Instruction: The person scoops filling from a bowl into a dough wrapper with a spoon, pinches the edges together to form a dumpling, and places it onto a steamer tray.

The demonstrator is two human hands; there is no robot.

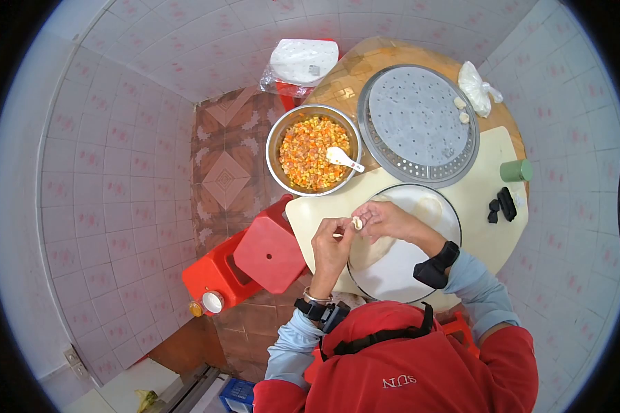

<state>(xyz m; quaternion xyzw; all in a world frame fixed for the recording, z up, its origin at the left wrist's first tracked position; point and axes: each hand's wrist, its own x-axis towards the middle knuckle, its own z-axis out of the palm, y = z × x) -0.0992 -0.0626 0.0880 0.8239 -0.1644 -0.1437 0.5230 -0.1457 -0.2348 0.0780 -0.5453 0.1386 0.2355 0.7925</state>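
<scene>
**Q:** What surface is carrying the work?
**A:** A wooden table [365,62] is standing on a tiled floor, and a cream board [303,213] is lying on it.

**Q:** What are the hands doing?
**A:** The left hand [331,246] and the right hand [387,220] are meeting above the white plate [393,275]. The fingertips of both are pinching a small dumpling [357,222] between them.

**Q:** What is lying nearby?
**A:** A steel bowl [274,138] of diced filling is holding a white spoon [343,159]. A perforated steamer tray [420,117] is sitting just beside it.
</scene>
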